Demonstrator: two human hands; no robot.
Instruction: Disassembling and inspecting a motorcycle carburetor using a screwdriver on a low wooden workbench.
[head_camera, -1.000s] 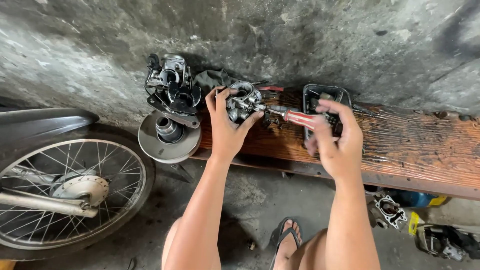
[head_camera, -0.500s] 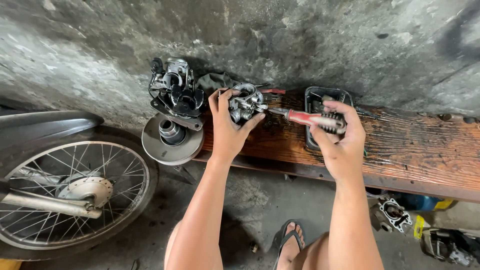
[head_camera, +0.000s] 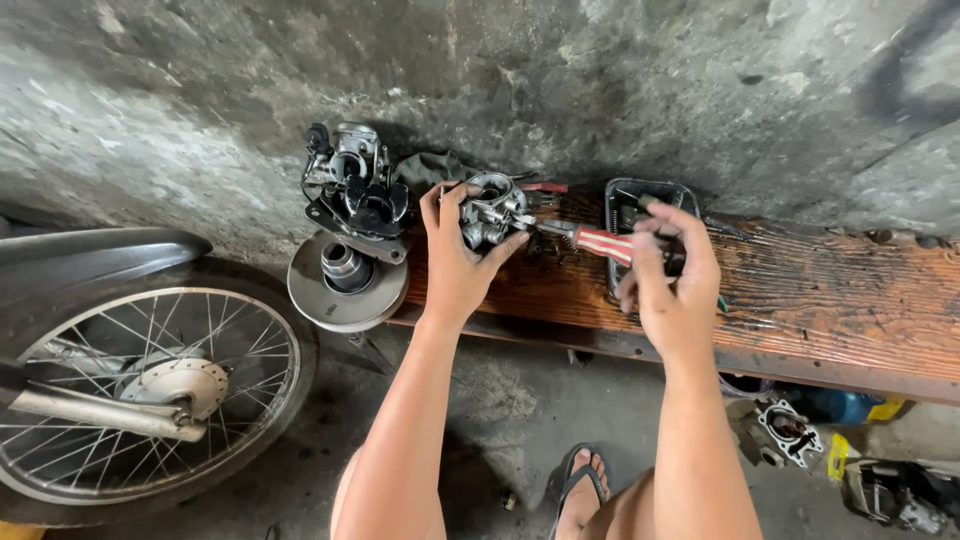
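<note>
My left hand (head_camera: 458, 262) grips a small grey metal carburettor body (head_camera: 492, 208) and holds it on a worn wooden bench (head_camera: 820, 300). My right hand (head_camera: 672, 275) holds a screwdriver with a red and white striped handle (head_camera: 603, 242). Its metal shaft points left and its tip meets the right side of the carburettor. The rear end of the handle is hidden in my fingers.
A second carburettor (head_camera: 352, 188) and a round metal pulley disc (head_camera: 346, 280) sit at the bench's left end. A dark tray (head_camera: 650, 190) lies behind my right hand. A spoked motorcycle wheel (head_camera: 130, 395) stands at left. Engine parts (head_camera: 782, 432) lie on the floor.
The view has shifted slightly. My right hand has turned on the screwdriver handle while its tip stays at the carburettor. My left hand keeps its grip.
</note>
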